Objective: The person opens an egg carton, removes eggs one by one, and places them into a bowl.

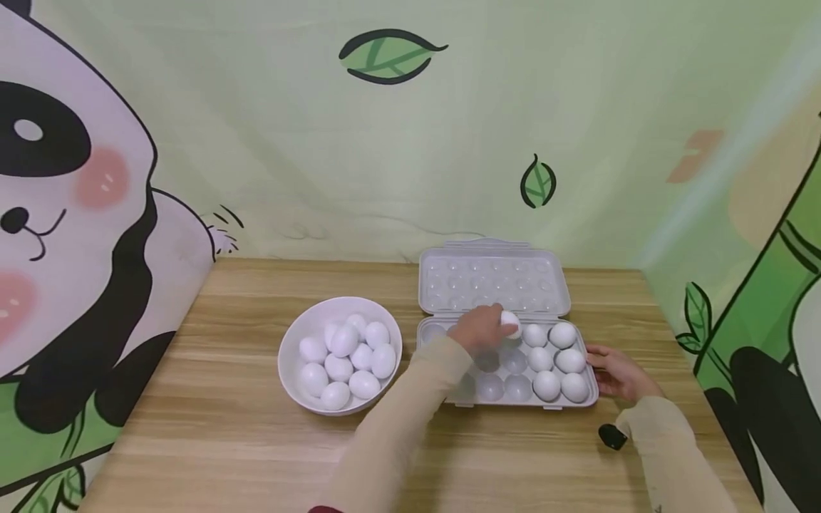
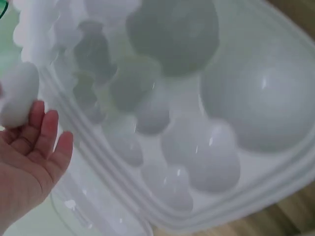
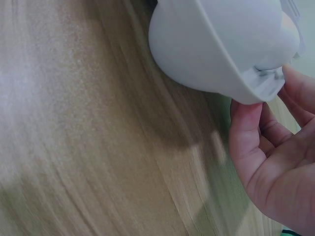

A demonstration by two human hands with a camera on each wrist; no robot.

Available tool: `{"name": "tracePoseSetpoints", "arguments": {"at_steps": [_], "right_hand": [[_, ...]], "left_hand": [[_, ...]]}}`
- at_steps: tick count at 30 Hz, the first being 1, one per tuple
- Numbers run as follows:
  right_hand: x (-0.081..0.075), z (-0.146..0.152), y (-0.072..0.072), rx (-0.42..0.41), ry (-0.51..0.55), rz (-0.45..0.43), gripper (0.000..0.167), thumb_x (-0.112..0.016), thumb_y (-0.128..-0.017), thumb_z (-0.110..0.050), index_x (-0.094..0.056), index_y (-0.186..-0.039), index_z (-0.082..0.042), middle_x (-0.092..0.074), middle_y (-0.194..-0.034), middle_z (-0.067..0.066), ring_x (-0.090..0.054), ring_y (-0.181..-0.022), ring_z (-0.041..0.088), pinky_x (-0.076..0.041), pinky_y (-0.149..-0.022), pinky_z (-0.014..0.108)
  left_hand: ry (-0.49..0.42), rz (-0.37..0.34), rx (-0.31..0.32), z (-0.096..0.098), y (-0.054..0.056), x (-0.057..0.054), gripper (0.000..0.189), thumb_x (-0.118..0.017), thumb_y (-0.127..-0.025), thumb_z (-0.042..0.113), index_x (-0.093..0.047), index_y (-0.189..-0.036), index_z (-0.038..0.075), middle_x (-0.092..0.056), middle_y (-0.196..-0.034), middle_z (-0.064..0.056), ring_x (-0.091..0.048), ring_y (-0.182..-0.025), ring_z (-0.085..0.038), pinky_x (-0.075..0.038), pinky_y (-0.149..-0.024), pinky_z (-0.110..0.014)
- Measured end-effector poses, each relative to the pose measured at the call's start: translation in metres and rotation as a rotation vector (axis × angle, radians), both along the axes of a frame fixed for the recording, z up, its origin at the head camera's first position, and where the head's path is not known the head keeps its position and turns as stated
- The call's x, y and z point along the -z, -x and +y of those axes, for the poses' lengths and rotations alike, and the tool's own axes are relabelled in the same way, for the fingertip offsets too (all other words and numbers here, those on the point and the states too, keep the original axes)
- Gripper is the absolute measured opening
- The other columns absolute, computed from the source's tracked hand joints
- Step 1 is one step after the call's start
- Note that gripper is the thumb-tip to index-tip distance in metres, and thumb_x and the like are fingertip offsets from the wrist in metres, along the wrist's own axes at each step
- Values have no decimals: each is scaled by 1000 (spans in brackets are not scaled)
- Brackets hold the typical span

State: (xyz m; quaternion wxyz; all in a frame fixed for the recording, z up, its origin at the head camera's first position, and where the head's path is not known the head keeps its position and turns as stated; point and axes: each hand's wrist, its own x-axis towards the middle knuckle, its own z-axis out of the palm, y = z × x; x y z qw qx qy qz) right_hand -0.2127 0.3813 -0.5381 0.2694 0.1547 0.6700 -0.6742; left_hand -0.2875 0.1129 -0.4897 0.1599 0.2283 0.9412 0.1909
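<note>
My left hand (image 1: 477, 330) holds a white egg (image 1: 511, 325) between thumb and fingers, over the back row of the egg carton (image 1: 492, 388). From the left wrist, that egg (image 2: 19, 96) shows upright at the fingertips, beside several bare cups. Several white eggs (image 1: 541, 359) fill the two right-hand columns of the carton. Its lid (image 1: 494, 279) lies folded back toward the wall. At the carton's right end, my right hand (image 1: 618, 374) grips the rim; close up, thumb and fingers pinch the carton edge (image 3: 251, 93).
Left of the carton stands a white bowl (image 1: 287, 381) heaped with several white eggs (image 1: 338, 368). Both rest on a wood-grain table (image 1: 244, 442). A printed cloth wall (image 1: 288, 142) rises right behind the table's back edge. A small black object (image 1: 612, 437) shows by the right sleeve.
</note>
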Motion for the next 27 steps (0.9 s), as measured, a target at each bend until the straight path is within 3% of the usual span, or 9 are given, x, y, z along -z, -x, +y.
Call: {"name": "tracePoseSetpoints", "arguments": {"at_steps": [3, 9, 15, 22, 27], "right_hand": [[1, 1, 0, -1, 15, -4, 14, -52, -88, -22, -53, -97, -33, -60, -78, -9, -57, -72, 8, -49, -65, 26], [-1, 3, 0, -11, 0, -10, 13, -54, -87, -25, -53, -97, -34, -58, -80, -10, -56, -74, 7, -48, -66, 26], [0, 6, -3, -2, 10, -15, 13, -54, -87, -23, -53, -91, -36, -59, -78, -9, -56, -71, 7, -48, -64, 25], [1, 8, -5, -9, 0, -9, 15, -53, -87, -23, -50, -99, -32, -58, -78, -9, -57, -71, 7, -49, -64, 25], [1, 11, -6, -16, -20, -8, 13, -53, -87, -24, -51, -94, -35, -58, -77, -9, -56, -71, 6, -48, -64, 25]], "left_hand": [[-49, -27, 4, -10, 7, -11, 40, -45, -85, 49, -56, -95, 11, -60, -85, -1, -54, -72, -13, -42, -63, -23], [-175, -115, -7, -33, 16, -30, 36, -50, -81, 47, -60, -84, 13, -62, -77, 1, -55, -68, -11, -40, -59, -20], [-236, -167, 5, -59, 20, -40, 34, -50, -80, 46, -56, -72, 14, -58, -66, 3, -54, -62, -8, -40, -59, -17], [-238, -244, 34, -100, 16, -58, 33, -50, -82, 40, -61, -79, 9, -59, -72, 1, -55, -68, -12, -41, -62, -20], [-239, -334, 31, -133, 12, -65, 31, -51, -81, 36, -59, -87, 7, -57, -75, -1, -59, -73, -19, -43, -63, -24]]}}
